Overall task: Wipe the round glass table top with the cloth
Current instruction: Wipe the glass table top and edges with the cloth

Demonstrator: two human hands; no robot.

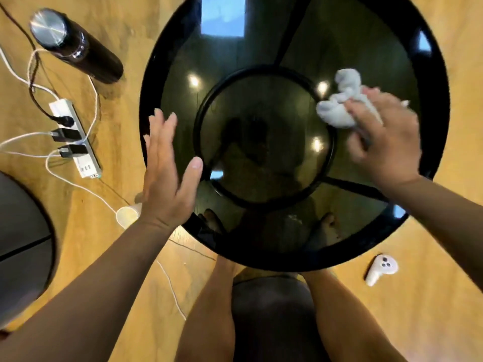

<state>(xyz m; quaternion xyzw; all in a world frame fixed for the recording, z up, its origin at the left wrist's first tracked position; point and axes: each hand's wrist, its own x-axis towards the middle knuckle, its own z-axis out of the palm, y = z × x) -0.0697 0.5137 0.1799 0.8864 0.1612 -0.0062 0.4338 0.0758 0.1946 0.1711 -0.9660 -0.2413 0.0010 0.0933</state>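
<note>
- The right hand (384, 142) has the cloth (339, 100) bunched up in its curled fingers, so it's clamped on the wad rather than holding it flat. Most of the cloth sticks out past the fingertips, up and to the left of the hand.
- The cloth is white, soft-looking and crumpled into a lumpy ball. It's over the right side of the glass table top (261, 48), but I can't honestly tell whether it's pressed onto the glass or just above it.
- The left hand (167, 173) is spread flat, fingers straight and close together with the thumb out, holding nothing. It's over the left edge of the table.
- The table top is round, dark tinted glass, super glossy, with ceiling lights and a window reflected in it. Through it you can see a black ring and spokes of the frame.
- On the wooden floor: a dark metal flask (78, 48) with a brushed steel cap lying on its side, a white power strip (75, 137) with cables, and a white controller (381, 269) at lower right.
</note>
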